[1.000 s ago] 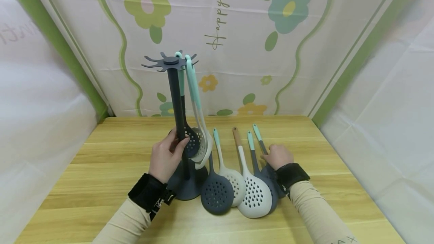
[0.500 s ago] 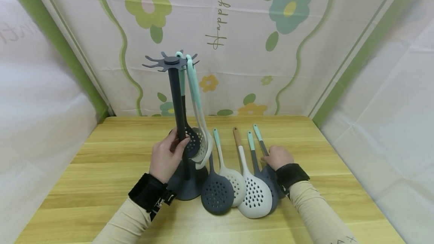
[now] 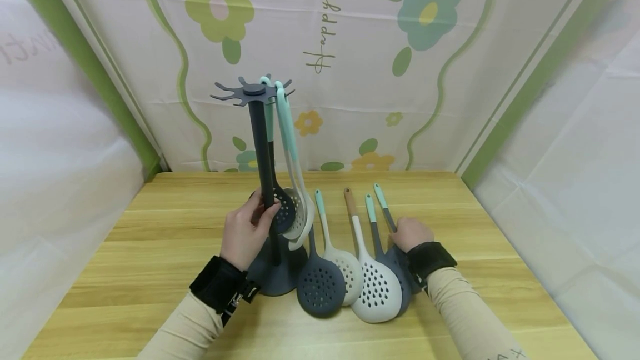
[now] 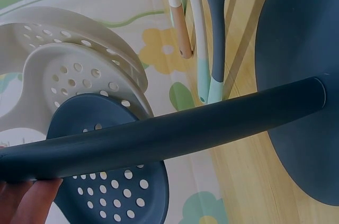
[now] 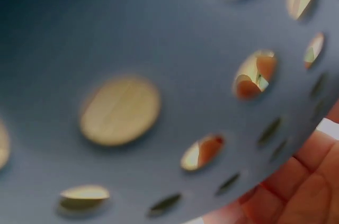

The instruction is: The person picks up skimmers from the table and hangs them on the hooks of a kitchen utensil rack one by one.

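My left hand (image 3: 246, 232) grips the dark pole (image 3: 260, 149) of an upright utensil stand, thumb and fingers around it. From the stand's pronged top (image 3: 252, 92) hang several mint-handled utensils, among them a small dark skimmer (image 3: 285, 213) and pale ones beside it. At the right end of a row on the table, my right hand (image 3: 413, 234) holds a dark slotted skimmer (image 3: 397, 260) low on its handle. That skimmer's perforated head (image 5: 175, 49) fills the right wrist view, with curled fingers (image 5: 312, 181) at its edge.
Left of the held skimmer lie a white slotted turner (image 3: 377, 290) with a brown handle, a pale skimmer (image 3: 345, 271) and a dark one (image 3: 320, 288), partly overlapping. The stand's round base (image 3: 282, 279) is just left of them. A printed cloth (image 3: 350, 43) rises behind the table.
My right hand's fingers have drawn in slightly at the dark skimmer's handle. The left hand, the stand and the other utensils look the same.
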Available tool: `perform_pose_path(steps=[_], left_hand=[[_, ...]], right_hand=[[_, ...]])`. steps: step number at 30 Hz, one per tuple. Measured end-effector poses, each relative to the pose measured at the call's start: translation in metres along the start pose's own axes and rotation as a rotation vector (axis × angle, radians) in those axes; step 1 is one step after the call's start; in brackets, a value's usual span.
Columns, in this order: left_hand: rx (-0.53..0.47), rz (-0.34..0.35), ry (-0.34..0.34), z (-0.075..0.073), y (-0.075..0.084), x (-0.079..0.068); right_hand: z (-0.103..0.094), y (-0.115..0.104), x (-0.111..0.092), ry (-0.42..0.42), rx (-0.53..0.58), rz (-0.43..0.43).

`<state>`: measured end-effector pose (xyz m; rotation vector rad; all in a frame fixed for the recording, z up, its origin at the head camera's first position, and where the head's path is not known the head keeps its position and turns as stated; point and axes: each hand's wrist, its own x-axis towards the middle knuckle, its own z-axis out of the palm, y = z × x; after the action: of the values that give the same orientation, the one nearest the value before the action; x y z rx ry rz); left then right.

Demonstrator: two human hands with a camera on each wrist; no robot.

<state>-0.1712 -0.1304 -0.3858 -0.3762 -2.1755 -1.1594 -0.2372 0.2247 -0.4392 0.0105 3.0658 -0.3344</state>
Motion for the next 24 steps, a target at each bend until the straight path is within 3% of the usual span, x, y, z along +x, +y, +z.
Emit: perform_pose_path(steps=[24], left_hand=[[0.015,-0.003,-0.017,0.0003,0.0001,-0.0014]], right_hand=[[-0.0042,0.0065,0.0000,0.002,0.063,0.022]])
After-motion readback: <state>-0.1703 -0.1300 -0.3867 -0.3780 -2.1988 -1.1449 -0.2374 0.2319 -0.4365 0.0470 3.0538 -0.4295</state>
